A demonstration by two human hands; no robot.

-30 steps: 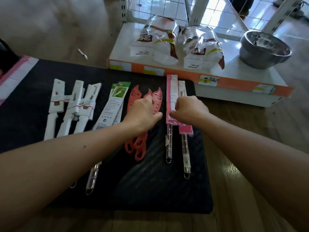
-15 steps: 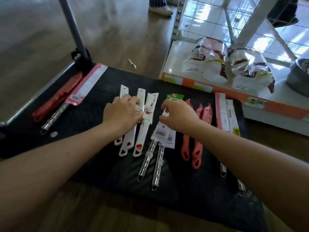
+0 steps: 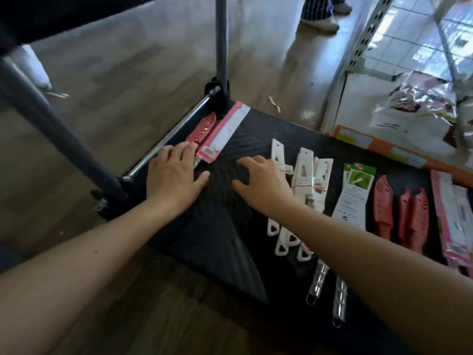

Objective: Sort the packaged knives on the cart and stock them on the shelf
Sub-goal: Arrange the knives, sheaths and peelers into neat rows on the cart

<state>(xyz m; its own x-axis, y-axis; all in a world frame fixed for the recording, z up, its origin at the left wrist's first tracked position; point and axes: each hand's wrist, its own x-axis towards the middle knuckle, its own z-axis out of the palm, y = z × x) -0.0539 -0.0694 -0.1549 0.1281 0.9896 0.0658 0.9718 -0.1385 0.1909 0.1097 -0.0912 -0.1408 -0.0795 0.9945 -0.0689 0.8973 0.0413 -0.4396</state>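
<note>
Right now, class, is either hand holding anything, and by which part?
Nothing is held. The left hand lies open over the handle end of the pink-packed knife; the right hand is spread by the white knives.

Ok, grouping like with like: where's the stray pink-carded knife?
Head view: the pink-carded knife lies at the far-left end of the cart, beside a red-sheathed knife and the metal rail, left hand over its handle end.

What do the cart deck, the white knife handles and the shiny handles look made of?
Cart deck: matte black, ribbed, probably plastic or rubber. White knife handles: smooth glossy plastic, apparently, with red inserts. Shiny handles: likely polished metal, given bright reflections and wire loops.
</note>
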